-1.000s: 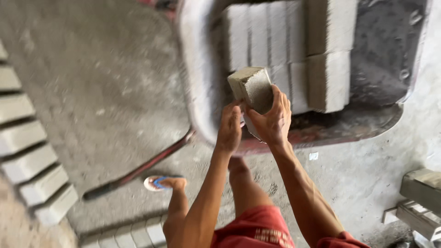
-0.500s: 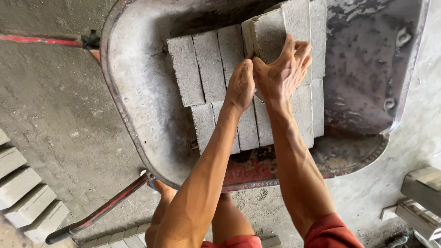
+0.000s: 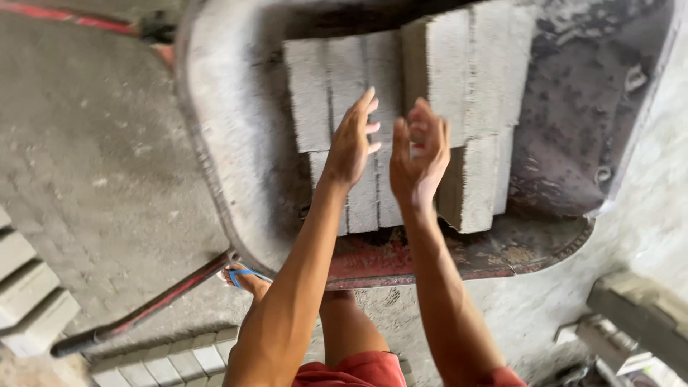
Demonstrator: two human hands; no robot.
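Observation:
A grey metal wheelbarrow point(image 3: 236, 193) holds several grey concrete blocks point(image 3: 459, 79) stacked in its tub. Both my hands hover just above the stack, palms facing each other. My left hand point(image 3: 353, 140) is open with fingers spread, over the lower row of blocks point(image 3: 362, 197). My right hand point(image 3: 418, 154) is open too, fingers curled loosely, beside the taller right-hand stack. Neither hand holds anything.
A red wheelbarrow handle point(image 3: 143, 308) runs across the concrete floor at lower left. Rows of grey blocks lie at the left edge point(image 3: 29, 294) and bottom point(image 3: 172, 358). More blocks sit at lower right point(image 3: 638, 315). My foot in a blue sandal point(image 3: 244, 278) stands by the tub.
I carried one block to the wheelbarrow, set it onto the stack, and my hands have now let go and drawn back from it.

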